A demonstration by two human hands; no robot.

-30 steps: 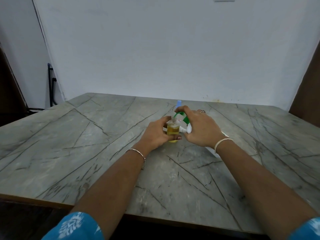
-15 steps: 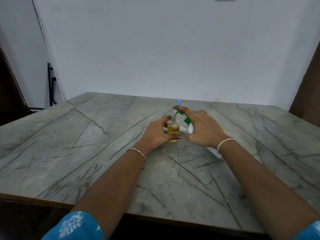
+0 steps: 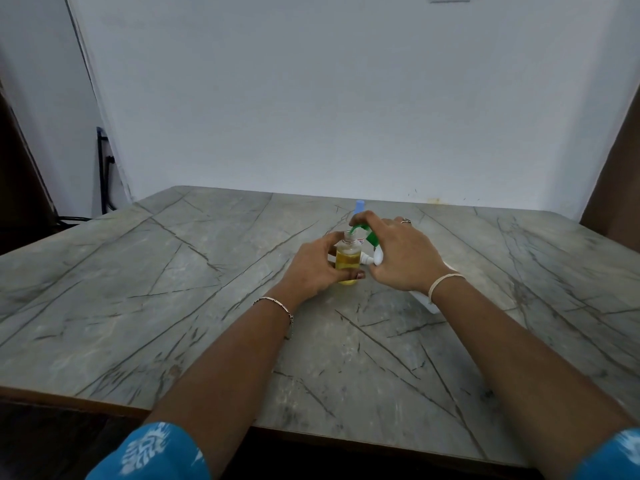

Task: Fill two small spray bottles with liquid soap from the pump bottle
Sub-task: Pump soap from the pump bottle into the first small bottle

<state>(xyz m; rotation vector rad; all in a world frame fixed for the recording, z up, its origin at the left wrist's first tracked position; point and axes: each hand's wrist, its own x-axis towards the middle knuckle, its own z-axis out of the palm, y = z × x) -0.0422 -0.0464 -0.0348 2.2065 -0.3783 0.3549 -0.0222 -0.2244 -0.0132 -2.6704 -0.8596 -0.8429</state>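
**A:** What lay around the hands?

**B:** A grey veined table (image 3: 173,306) against a white wall (image 3: 346,98), with a black cable (image 3: 102,174) hanging at the far left corner. Just behind the hands stood something with a pale blue cap (image 3: 360,204), and the right hand's fingers hid the rest of it.

**A:** And the 2 hands?

**B:** The left hand (image 3: 311,268) was curled round the small spray bottle (image 3: 348,259), thumb across its front near the base. The right hand (image 3: 405,258) gripped the white pump bottle (image 3: 424,299), which was tilted and mostly covered. Its fingers lay over the green pump head (image 3: 369,237).

**A:** How did the little bottle look?

**B:** 1 clear bottle stood upright near the table's middle, neck open, with yellow liquid up to its shoulder. The green spout sat just over its mouth, but I couldn't tell whether it touched.
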